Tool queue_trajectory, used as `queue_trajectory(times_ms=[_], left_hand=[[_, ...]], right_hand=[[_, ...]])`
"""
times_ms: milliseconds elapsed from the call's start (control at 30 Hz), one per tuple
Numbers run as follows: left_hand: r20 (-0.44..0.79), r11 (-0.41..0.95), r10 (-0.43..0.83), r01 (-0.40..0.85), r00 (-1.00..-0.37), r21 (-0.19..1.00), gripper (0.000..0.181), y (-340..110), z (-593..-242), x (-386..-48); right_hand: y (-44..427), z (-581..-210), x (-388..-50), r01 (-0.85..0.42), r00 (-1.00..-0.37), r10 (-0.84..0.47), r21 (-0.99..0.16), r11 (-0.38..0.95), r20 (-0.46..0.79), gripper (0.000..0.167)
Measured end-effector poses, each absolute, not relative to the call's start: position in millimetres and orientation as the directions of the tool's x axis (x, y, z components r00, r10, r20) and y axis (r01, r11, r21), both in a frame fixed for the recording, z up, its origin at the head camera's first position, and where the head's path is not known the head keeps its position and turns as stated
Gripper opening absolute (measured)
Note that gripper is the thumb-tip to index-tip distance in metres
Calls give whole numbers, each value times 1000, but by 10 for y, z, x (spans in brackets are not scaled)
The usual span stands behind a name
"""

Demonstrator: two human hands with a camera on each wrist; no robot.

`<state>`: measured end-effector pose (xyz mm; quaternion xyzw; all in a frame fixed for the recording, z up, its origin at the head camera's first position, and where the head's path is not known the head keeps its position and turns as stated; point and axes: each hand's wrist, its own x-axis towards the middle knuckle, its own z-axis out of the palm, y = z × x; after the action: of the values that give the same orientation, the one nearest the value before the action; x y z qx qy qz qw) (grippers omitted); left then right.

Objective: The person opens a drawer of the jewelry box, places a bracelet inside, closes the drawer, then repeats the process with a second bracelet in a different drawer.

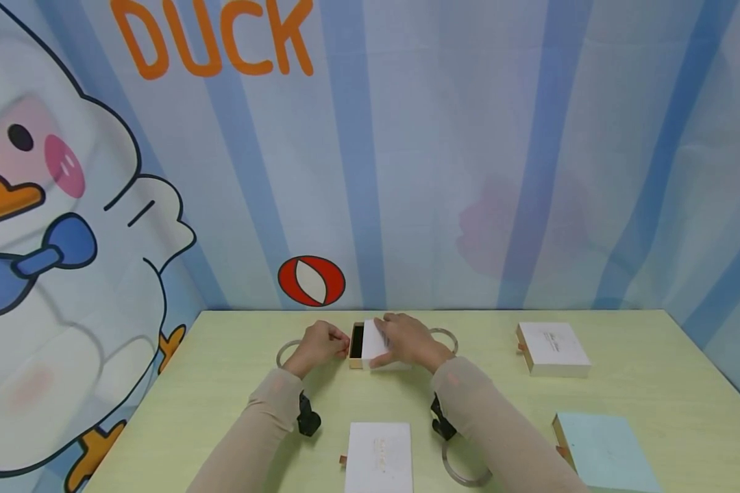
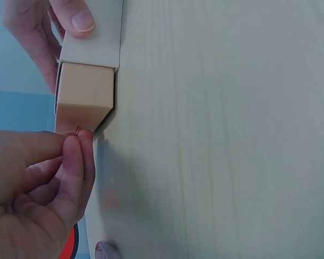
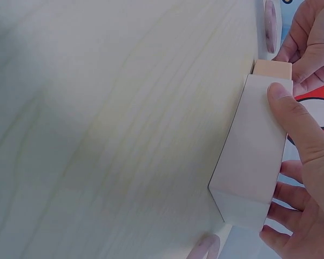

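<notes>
A white drawer-style gift box (image 1: 371,335) lies near the back of the table, its tan inner drawer (image 2: 86,86) pulled partly out of the sleeve to the left. The drawer's dark inside shows in the head view. My left hand (image 1: 319,344) pinches a small brown pull tab (image 2: 78,130) at the drawer's end between thumb and fingertips. With thumb on the near side and fingers across the top and far side, my right hand (image 1: 410,340) grips the white sleeve (image 3: 251,145).
A second white box (image 1: 555,349) lies at the right, a third (image 1: 379,455) near the front, and a pale blue box (image 1: 610,452) at front right. Grey rings lie beside the left hand (image 1: 278,355), behind the right wrist (image 1: 455,337) and under the right forearm (image 1: 465,481).
</notes>
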<state>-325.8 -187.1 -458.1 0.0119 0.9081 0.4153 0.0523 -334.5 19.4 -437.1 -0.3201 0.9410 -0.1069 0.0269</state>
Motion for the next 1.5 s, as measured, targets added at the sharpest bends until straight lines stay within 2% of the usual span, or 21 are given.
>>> queue_trajectory(times_ms=[833,1500], left_hand=[[-87,660,43,-38,-995,750,10,-1894,-4547,-3233],[-50,680,53,-1,-997,734,12,-1960,-4522,-3210]], right_hand=[[188,-4388,-3373,-591,-796,-605,-209,779,-8,92],[187,-4367,-3352,-592,-795,-607,-230,773,6,92]])
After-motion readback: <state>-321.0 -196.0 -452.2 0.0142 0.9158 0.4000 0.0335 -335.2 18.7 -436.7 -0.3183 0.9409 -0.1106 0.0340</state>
